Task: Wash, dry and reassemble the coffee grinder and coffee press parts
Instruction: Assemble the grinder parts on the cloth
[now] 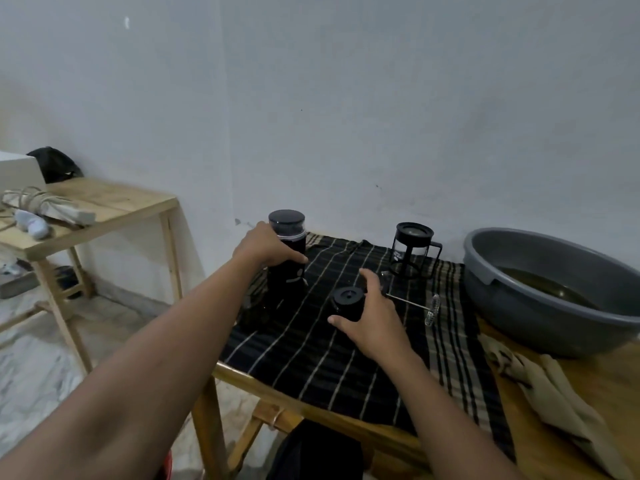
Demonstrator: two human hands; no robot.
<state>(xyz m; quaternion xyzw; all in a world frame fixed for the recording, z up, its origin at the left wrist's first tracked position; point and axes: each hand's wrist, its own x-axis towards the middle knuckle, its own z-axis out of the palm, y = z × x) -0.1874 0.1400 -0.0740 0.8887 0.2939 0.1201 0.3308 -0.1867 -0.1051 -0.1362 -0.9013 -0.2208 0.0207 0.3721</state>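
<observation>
While your left hand [266,245] curls round the grinder [285,282] at the far left corner of the cloth [311,358], your right hand [375,320] arches over the black lid [347,300] mid-cloth, hiding its right side, so you cannot tell if it grips.

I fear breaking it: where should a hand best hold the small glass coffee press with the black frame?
Probably its black side handle, approached from the right: the glass coffee press stands upright, and the handle sticks out toward the round grey plastic basin.
</observation>
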